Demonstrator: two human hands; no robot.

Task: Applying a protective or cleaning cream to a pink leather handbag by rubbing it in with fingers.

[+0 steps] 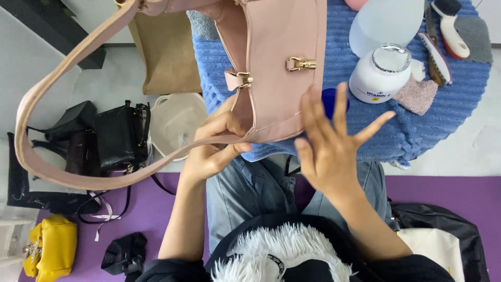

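1. A person is sitting and looking down at their own two hands, which are working on a pale pink handbag (279,68) held up over a round table draped in a blue ribbed cloth (365,125).
2. The left hand (211,149) is pinching the bag's lower corner, thumb and fingers closed on the leather where the long pink strap (31,109) is looping away to the left.
3. The right hand (329,146) is spread flat and open, fingers fanned, holding nothing, its fingertips lying against the bag's bottom edge.
4. A white jar (380,75) is standing on the cloth just beyond the right hand, with brushes (443,42) beside it.
5. Black bags (104,138) and a yellow bag (49,253) are lying on the floor at left.
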